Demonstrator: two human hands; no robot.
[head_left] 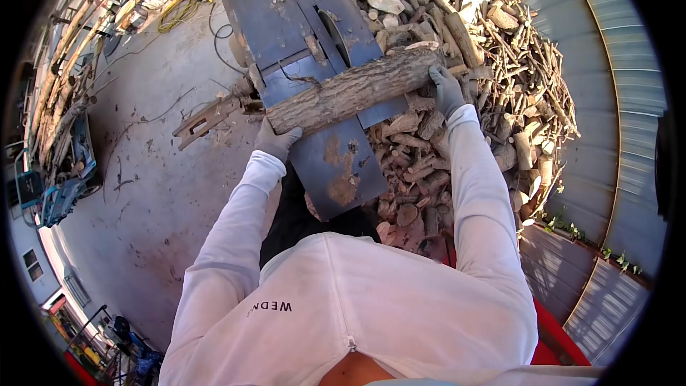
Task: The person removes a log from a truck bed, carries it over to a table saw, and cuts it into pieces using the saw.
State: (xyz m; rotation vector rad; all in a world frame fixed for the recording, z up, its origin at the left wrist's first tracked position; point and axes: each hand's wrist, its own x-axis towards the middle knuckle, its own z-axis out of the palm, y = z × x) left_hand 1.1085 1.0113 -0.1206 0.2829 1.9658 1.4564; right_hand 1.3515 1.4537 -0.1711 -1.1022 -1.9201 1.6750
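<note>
A thick bark-covered log (354, 93) lies across a dark metal saw table (268, 21), slanting up to the right. My left hand (277, 141), in a grey glove, is closed around the log's left end, with the thumb along its near side. The log's right end is gripped by my gloved right hand (447, 93); some of its fingers are hidden behind the wood. Beyond the log, a round saw blade (334, 37) stands up through a slot in the table. A lower metal plate (336, 168) extends toward my body, with sawdust patches on it.
A big heap of cut firewood (525, 93) rises along the right side of the saw, beside a corrugated metal wall (629, 64). At left, long branches (64, 93) rest on a cart (71, 179). A yellow cord (179, 13) lies on the concrete floor (157, 136).
</note>
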